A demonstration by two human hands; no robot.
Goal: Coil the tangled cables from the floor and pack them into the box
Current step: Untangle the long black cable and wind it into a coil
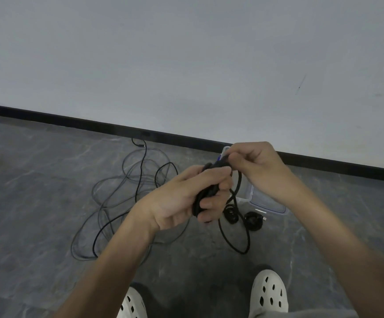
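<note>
The left hand (182, 198) grips a coiled black cable (201, 197); the right hand (255, 167) pinches its loose strand above, tangled cables (138, 187) on the floor left, clear box (266, 208) just behind

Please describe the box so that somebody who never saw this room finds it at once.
Follow the black skirting board to the right. The box stands on the floor before it, partly behind the right hand. It alone is clear plastic with blue trim; its neighbours are black cables.
</note>
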